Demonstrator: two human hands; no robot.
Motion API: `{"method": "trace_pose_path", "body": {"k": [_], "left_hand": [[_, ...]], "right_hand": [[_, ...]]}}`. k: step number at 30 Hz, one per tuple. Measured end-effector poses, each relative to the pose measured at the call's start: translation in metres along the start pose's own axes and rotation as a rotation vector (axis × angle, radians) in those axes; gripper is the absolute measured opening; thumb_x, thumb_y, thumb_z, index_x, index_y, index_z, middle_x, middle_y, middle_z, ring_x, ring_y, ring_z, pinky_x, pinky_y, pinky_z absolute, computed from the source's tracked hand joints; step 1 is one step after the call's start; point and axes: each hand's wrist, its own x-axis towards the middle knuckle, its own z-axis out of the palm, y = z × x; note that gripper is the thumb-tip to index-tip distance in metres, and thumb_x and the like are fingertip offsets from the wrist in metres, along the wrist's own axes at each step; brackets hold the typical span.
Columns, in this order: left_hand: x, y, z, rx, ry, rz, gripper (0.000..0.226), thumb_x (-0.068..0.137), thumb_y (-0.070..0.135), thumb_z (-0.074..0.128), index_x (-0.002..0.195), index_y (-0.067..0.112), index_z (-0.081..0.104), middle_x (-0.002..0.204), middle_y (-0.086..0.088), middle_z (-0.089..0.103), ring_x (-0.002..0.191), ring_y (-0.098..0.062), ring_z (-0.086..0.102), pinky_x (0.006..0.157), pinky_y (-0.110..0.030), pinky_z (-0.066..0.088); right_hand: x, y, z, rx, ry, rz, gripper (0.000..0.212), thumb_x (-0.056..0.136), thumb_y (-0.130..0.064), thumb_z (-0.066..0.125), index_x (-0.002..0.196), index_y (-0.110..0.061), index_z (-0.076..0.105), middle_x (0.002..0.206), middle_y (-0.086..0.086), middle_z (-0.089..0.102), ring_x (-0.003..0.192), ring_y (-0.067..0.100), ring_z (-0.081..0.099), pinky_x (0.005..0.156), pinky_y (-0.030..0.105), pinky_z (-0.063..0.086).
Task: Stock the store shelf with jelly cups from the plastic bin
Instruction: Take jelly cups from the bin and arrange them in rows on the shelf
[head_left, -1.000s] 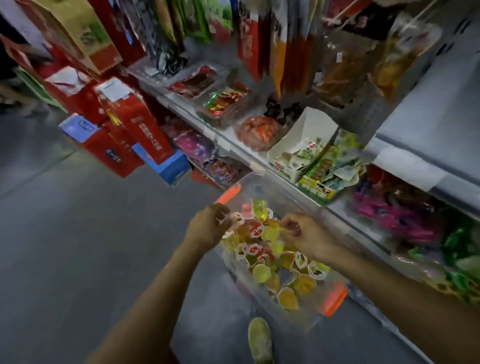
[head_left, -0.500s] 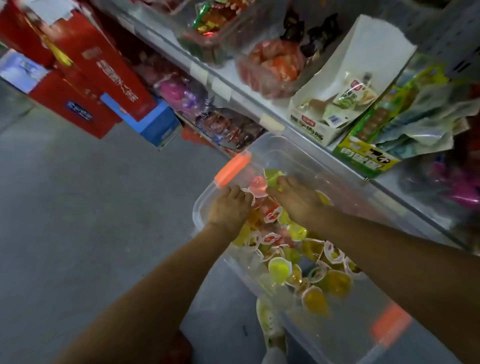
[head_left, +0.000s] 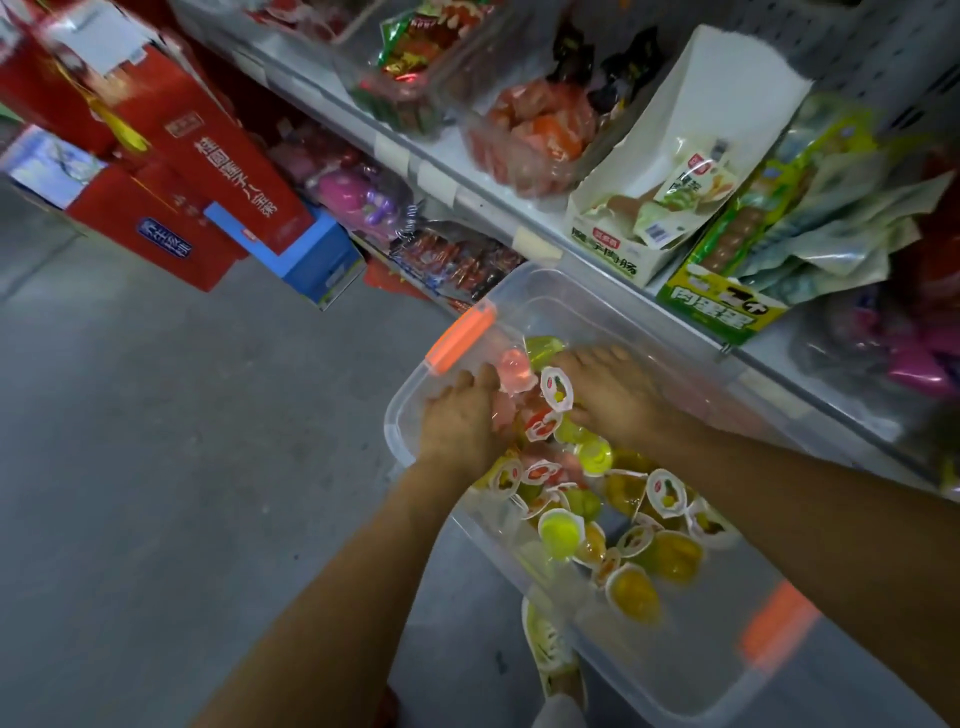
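A clear plastic bin (head_left: 401, 419) with orange latches (head_left: 460, 338) stands on the floor against the store shelf (head_left: 447, 182). Several jelly cups (head_left: 639, 551), yellow, green, orange and pink, fill it. Both my hands are inside its far end, palms down. My left hand (head_left: 460, 421) lies on the pile with its fingers stretched towards a pink cup (head_left: 514, 371). My right hand (head_left: 613, 395) covers the cups beside it, its fingertips next to a green cup (head_left: 543, 347). Cups sit bunched between the two hands. What lies under the palms is hidden.
The shelf above the bin holds a white open carton (head_left: 675, 171), a green snack box (head_left: 727, 301) and clear tubs of sweets (head_left: 535, 130). Red gift boxes (head_left: 228, 171) stand at the left on the grey floor (head_left: 156, 467). A shoe (head_left: 548, 639) shows beside the bin.
My view dropped and closed in on the bin. Both hands went from above the cups down onto the pile at the bin's far end, drawing together.
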Motion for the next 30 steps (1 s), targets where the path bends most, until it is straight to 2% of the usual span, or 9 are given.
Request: {"method": "trace_pose_path", "body": {"k": [2, 5, 8, 10, 15, 21, 24, 26, 30], "left_hand": [[-0.016, 0.013, -0.011, -0.31, 0.025, -0.153, 0.044, 0.084, 0.034, 0.069, 0.12, 0.02, 0.047, 0.117, -0.006, 0.059, 0.1, -0.027, 0.06, 0.087, -0.039, 0.052], [-0.047, 0.034, -0.023, -0.556, 0.077, -0.239, 0.03, 0.084, 0.033, 0.07, 0.107, 0.024, 0.053, 0.111, -0.002, 0.065, 0.091, -0.021, 0.062, 0.081, -0.034, 0.052], [-0.087, 0.063, -0.036, -0.694, 0.15, -0.262, 0.022, 0.083, 0.034, 0.071, 0.097, 0.031, 0.054, 0.103, 0.0, 0.069, 0.082, -0.018, 0.065, 0.076, -0.033, 0.054], [-0.115, 0.085, -0.043, -0.65, 0.163, -0.201, 0.025, 0.081, 0.03, 0.073, 0.102, 0.029, 0.059, 0.101, 0.002, 0.069, 0.083, -0.018, 0.065, 0.076, -0.031, 0.052], [-0.181, 0.148, -0.069, -0.501, 0.209, -0.032, 0.049, 0.073, 0.04, 0.07, 0.119, 0.023, 0.061, 0.109, 0.002, 0.061, 0.086, -0.015, 0.061, 0.08, -0.034, 0.053], [-0.27, 0.241, -0.098, -0.668, 0.296, -0.009, 0.042, 0.079, 0.036, 0.074, 0.108, 0.024, 0.046, 0.081, 0.009, 0.057, 0.07, -0.009, 0.059, 0.064, -0.031, 0.051], [-0.311, 0.289, -0.113, -0.713, 0.348, 0.117, 0.033, 0.083, 0.032, 0.074, 0.099, 0.02, 0.048, 0.075, 0.007, 0.053, 0.059, -0.002, 0.052, 0.054, -0.016, 0.046], [-0.336, 0.321, -0.122, -0.726, 0.353, 0.21, 0.029, 0.082, 0.028, 0.075, 0.097, 0.021, 0.051, 0.075, 0.007, 0.055, 0.06, -0.002, 0.052, 0.051, -0.012, 0.04], [-0.38, 0.382, -0.137, -0.668, 0.374, 0.397, 0.025, 0.079, 0.028, 0.076, 0.098, 0.029, 0.058, 0.089, 0.01, 0.059, 0.072, 0.0, 0.056, 0.06, -0.009, 0.04]], "right_hand": [[-0.025, 0.002, -0.007, 0.31, 0.042, 0.127, 0.061, 0.078, -0.038, 0.073, 0.129, -0.019, 0.044, 0.127, 0.004, 0.057, 0.116, 0.027, 0.054, 0.093, 0.036, 0.043], [-0.068, -0.004, -0.027, 0.594, 0.112, 0.229, 0.062, 0.071, -0.039, 0.078, 0.123, -0.021, 0.05, 0.118, 0.003, 0.063, 0.108, 0.026, 0.059, 0.083, 0.033, 0.045], [-0.115, -0.01, -0.051, 0.758, 0.219, 0.286, 0.058, 0.07, -0.045, 0.075, 0.119, -0.023, 0.054, 0.114, -0.002, 0.066, 0.103, 0.022, 0.062, 0.078, 0.03, 0.045], [-0.148, -0.011, -0.068, 0.856, 0.274, 0.32, 0.059, 0.065, -0.055, 0.068, 0.115, -0.029, 0.054, 0.112, -0.009, 0.066, 0.1, 0.016, 0.063, 0.079, 0.032, 0.05], [-0.235, -0.007, -0.105, 0.95, 0.421, 0.32, 0.048, 0.072, -0.035, 0.077, 0.113, -0.03, 0.054, 0.099, -0.016, 0.065, 0.092, 0.007, 0.062, 0.079, 0.029, 0.05], [-0.359, 0.018, -0.164, 1.004, 0.557, 0.292, 0.045, 0.076, -0.038, 0.073, 0.117, -0.037, 0.053, 0.086, -0.018, 0.064, 0.068, 0.001, 0.058, 0.068, 0.031, 0.052], [-0.424, 0.037, -0.194, 0.945, 0.662, 0.288, 0.032, 0.078, -0.037, 0.072, 0.108, -0.036, 0.06, 0.09, -0.011, 0.067, 0.073, 0.008, 0.063, 0.073, 0.037, 0.054], [-0.467, 0.047, -0.216, 0.946, 0.731, 0.305, 0.028, 0.079, -0.038, 0.072, 0.105, -0.036, 0.061, 0.094, -0.009, 0.068, 0.083, 0.017, 0.065, 0.078, 0.037, 0.053], [-0.547, 0.066, -0.255, 0.967, 0.856, 0.332, 0.023, 0.081, -0.032, 0.075, 0.102, -0.028, 0.064, 0.091, -0.01, 0.067, 0.075, 0.004, 0.062, 0.07, 0.027, 0.052]]}}
